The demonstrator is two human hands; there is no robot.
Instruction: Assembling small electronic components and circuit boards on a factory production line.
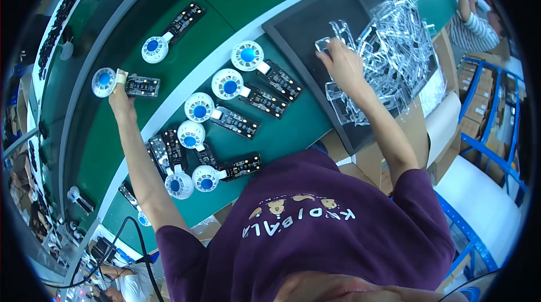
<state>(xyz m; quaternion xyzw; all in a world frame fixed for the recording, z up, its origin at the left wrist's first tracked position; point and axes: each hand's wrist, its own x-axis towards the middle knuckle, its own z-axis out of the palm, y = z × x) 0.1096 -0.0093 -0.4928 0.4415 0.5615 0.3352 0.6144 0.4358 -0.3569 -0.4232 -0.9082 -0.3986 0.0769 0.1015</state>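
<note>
My left hand (121,98) is stretched over the green belt, fingers closed around the neck of a small fan unit (103,82). The unit has a white round head with a blue centre. Its black circuit board (143,86) lies to the right of my fingers with what looks like a clear cover over it. Pale yellow coverings show on my fingertips. At the right, my right hand (345,68) reaches over a dark tray (307,26). Its fingers pinch a clear plastic cover (323,45) at the edge of a heap of clear plastic covers (397,43).
Several similar fan units (230,83) with bare circuit boards lie on the green table before me. Another fan unit (155,49) rests farther up the belt. Cardboard boxes (417,133) stand by the tray; a black cable (147,257) curves at lower left. A co-worker's striped sleeve (473,32) shows far right.
</note>
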